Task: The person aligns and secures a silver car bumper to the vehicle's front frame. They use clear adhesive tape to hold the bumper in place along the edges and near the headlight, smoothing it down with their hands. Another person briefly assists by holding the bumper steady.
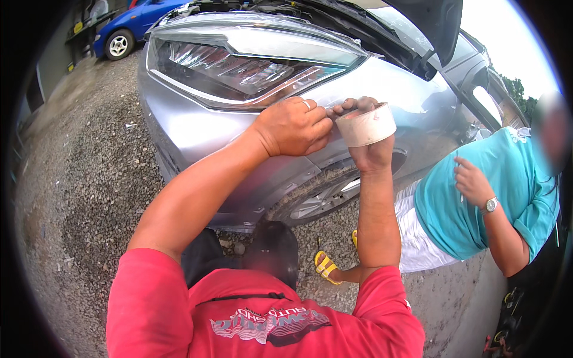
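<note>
My left hand [296, 125], with a ring on it, is raised just below the headlight [233, 65] of a silver car [406, 101]. Its fingers are curled in, and what they pinch, if anything, is too hidden to tell. Close beside it on the right, my right hand [370, 154] grips a wide roll of cream tape [366, 130], with its fingers curled over the top. Both hands are in front of the fender, above the front wheel [322, 197]; whether either touches the paintwork I cannot tell.
The car's hood [433, 24] is raised. At right stands a person in a teal shirt [465, 221] and yellow sandals [327, 267], a hand [471, 182] holding something thin. A blue car [137, 21] is parked at upper left on gravel [89, 179].
</note>
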{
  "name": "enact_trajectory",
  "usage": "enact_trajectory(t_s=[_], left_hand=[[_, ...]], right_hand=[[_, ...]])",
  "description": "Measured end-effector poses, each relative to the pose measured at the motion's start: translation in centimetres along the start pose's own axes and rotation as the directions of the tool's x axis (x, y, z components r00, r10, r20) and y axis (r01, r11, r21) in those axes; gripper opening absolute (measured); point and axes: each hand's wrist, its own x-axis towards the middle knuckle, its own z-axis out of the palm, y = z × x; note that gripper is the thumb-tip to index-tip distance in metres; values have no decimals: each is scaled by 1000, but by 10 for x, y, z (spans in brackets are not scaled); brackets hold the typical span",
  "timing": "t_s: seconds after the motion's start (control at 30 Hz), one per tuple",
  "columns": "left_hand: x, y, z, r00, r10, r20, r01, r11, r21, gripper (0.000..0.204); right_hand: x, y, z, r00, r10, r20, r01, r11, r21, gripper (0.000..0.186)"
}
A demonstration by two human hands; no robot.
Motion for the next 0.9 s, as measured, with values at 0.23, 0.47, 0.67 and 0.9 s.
enact_trajectory(t_s=[0.23, 0.47, 0.67, 0.9], left_hand=[[-1, -7, -7, 993, -86, -86, 82, 995, -50, 18], [-81, 51, -77, 847, -501, 178, 444, 850, 283, 60], [-80, 80, -75, 699, -634, 331, 429, 742, 515, 98], [-68, 77, -77, 664, -666, 340, 494, 731, 470, 82]], right_hand=[[-22, 12, 3, 987, -21, -157, 24, 1000, 13, 30], [-55, -7, 7, 964, -111, -242, 30, 948, -317, 25], [-56, 17, 29, 978, -91, -190, 9, 919, -394, 27], [-48, 56, 22, 949, -107, -297, -7, 934, -357, 29]])
